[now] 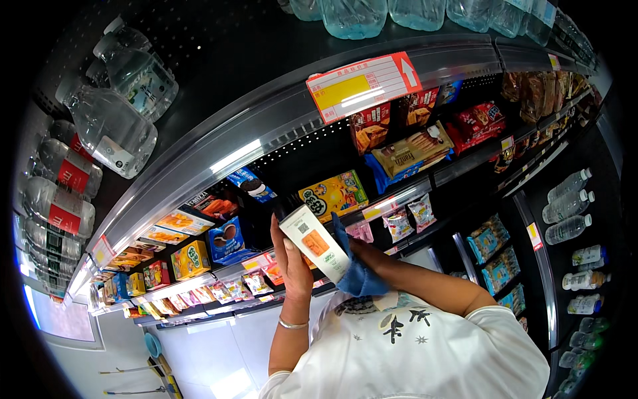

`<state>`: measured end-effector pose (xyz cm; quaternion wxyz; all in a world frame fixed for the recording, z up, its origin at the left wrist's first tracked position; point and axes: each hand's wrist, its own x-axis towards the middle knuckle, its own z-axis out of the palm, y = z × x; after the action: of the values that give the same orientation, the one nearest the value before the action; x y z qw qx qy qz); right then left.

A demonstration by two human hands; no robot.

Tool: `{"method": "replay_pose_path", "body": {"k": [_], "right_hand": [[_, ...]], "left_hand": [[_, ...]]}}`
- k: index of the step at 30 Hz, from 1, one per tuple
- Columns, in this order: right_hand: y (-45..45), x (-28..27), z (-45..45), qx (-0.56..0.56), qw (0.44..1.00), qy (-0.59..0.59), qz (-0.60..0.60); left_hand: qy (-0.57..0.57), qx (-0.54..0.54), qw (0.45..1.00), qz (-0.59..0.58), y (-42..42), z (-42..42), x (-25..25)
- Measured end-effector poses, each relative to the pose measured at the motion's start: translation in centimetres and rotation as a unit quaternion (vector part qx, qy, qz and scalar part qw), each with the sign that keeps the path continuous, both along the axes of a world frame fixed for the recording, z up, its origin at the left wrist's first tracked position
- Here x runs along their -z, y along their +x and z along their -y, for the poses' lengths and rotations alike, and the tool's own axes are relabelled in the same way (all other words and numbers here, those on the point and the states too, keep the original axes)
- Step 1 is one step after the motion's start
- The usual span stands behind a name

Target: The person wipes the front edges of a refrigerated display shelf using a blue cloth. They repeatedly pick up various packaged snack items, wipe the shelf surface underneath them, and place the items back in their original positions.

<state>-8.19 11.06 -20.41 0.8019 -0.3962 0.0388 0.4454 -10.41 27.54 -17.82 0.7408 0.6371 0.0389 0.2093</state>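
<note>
A white snack box point(316, 244) with an orange picture on its side is held tilted in front of the shelves. My left hand point(291, 254) supports it along one side, fingers stretched and thumb against the box. At the box's other side is a blue cloth point(360, 269). My right hand point(360, 252) is mostly hidden behind that cloth, which lies against the box. Just beyond the box, a yellow snack box point(335, 194) stands on the black shelf.
Above runs a shelf edge with a red and yellow price tag point(364, 87). Water bottles point(117, 124) stand at the upper left. A Franzzi snack packet point(413, 152) lies on the shelf ahead; small candy bags point(397, 224) sit lower. More bottles point(568, 207) are at the right.
</note>
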Motion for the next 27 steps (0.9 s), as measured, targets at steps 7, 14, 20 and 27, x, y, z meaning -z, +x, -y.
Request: {"method": "replay_pose_path", "body": {"k": [7, 14, 20, 27], "right_hand": [[0.7, -0.1, -1.2, 0.068, 0.912, -0.174, 0.366], [4.6, -7.4, -3.0, 0.148, 0.841, -0.172, 0.492], [5.5, -6.2, -2.3, 0.095, 0.876, -0.190, 0.433], [1.8, -2.7, -0.1, 0.007, 0.997, -0.051, 0.053]], "left_hand": [[0.012, 0.008, 0.994, -0.104, -3.7, 0.8, 1.6], [-0.048, 0.041, 0.996, -0.060, -3.8, 1.1, 6.7], [-0.152, 0.087, 0.978, -0.111, -3.8, 2.3, 1.9], [-0.240, 0.190, 0.952, 0.016, -1.5, 0.0, -3.3]]}}
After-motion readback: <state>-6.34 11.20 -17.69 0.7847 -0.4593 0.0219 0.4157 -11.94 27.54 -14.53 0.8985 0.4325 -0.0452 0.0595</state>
